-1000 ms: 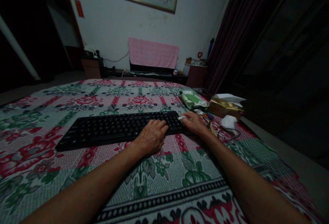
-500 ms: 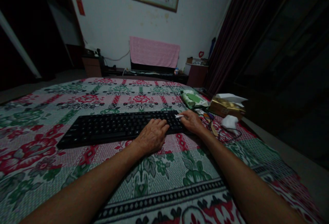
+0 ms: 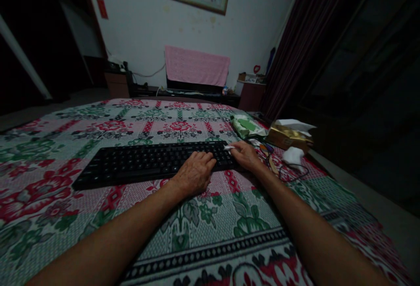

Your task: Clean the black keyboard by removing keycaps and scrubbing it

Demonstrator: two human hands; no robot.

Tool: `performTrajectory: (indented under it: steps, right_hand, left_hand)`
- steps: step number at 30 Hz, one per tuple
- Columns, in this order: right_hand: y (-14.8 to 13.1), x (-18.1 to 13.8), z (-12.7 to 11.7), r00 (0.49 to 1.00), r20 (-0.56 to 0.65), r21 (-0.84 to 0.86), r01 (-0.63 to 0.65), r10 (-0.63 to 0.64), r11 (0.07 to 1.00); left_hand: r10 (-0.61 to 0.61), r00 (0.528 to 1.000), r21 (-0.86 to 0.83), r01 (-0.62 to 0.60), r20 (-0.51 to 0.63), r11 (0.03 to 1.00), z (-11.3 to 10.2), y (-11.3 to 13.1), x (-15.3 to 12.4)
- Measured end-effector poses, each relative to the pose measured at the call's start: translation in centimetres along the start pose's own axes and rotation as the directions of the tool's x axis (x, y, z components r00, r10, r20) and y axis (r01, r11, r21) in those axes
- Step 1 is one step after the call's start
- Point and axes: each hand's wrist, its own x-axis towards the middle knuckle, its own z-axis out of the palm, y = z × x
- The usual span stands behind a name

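Observation:
A black keyboard [image 3: 144, 163] lies across a bed covered with a red and green floral cloth [image 3: 210, 233]. My left hand [image 3: 194, 173] rests on the keyboard's front right part, its fingers curled together over the keys. My right hand [image 3: 244, 154] is at the keyboard's right end, pinching a small white piece [image 3: 229, 147], perhaps a wipe or swab, against the keys there.
Beside the right hand lie a green and white packet [image 3: 246, 126], a gold tissue box [image 3: 286, 136], a crumpled white tissue [image 3: 292, 155] and a dark cable [image 3: 292, 173]. Beyond the bed stands a low cabinet with a pink cloth [image 3: 196, 66] over it.
The view has shifted slightly. My right hand with the white piece has slid a little left along the keyboard's right end. The left hand has stayed put.

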Motion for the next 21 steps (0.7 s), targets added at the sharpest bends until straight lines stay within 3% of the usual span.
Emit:
performTrajectory:
  steps: [17, 21]
  right_hand:
    - [-0.3, -0.9, 0.6, 0.996, -0.050, 0.064, -0.069, 0.073, 0.996]
    - [-0.3, -1.4, 0.7, 0.996, -0.084, 0.069, -0.035, 0.040, 0.997]
  left_hand:
    - [0.002, 0.996, 0.110, 0.008, -0.093, 0.994, 0.5, 1.0, -0.3]
    - [-0.025, 0.991, 0.088, 0.037, -0.129, 0.995, 0.9, 0.8, -0.6]
